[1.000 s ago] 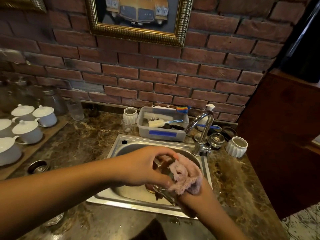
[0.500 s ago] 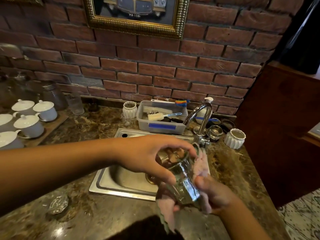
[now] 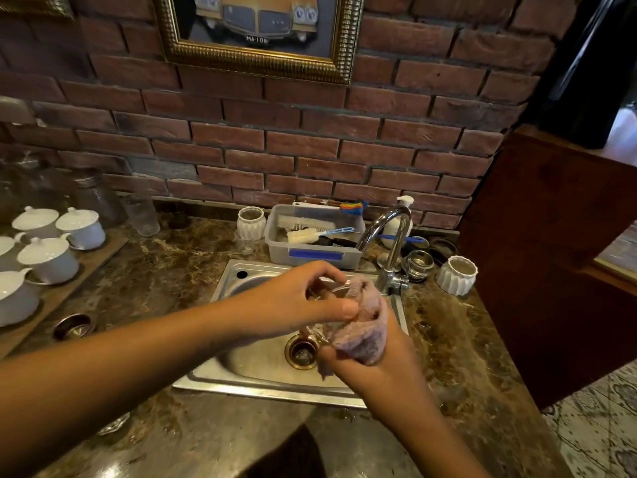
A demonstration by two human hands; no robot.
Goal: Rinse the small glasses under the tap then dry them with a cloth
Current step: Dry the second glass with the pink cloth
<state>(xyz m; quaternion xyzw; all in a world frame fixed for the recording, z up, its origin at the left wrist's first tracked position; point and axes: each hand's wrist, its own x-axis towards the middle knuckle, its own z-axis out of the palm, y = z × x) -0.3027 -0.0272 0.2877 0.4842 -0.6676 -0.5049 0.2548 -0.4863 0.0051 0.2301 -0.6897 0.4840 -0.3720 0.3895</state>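
Note:
Over the steel sink (image 3: 262, 377) my left hand (image 3: 293, 301) grips a small clear glass (image 3: 319, 331), which is mostly hidden by fingers and cloth. My right hand (image 3: 372, 360) holds a pinkish cloth (image 3: 362, 326) wrapped over the glass from the right. The chrome tap (image 3: 386, 243) stands at the sink's back right corner; no water shows running from it. Another small glass (image 3: 113, 424) lies on the marble counter at the lower left.
A grey tub (image 3: 310, 257) of brushes sits behind the sink. White ribbed cups (image 3: 251, 222) (image 3: 456, 279) stand on either side of it. White lidded cups (image 3: 48, 257) fill a wooden board at left, with clear jars behind. A wooden cabinet (image 3: 551, 257) rises at right.
The glass, held tilted and exposed in front of the sink half a second ago, is back over the basin with the cloth bunched over it. The view has tilted slightly.

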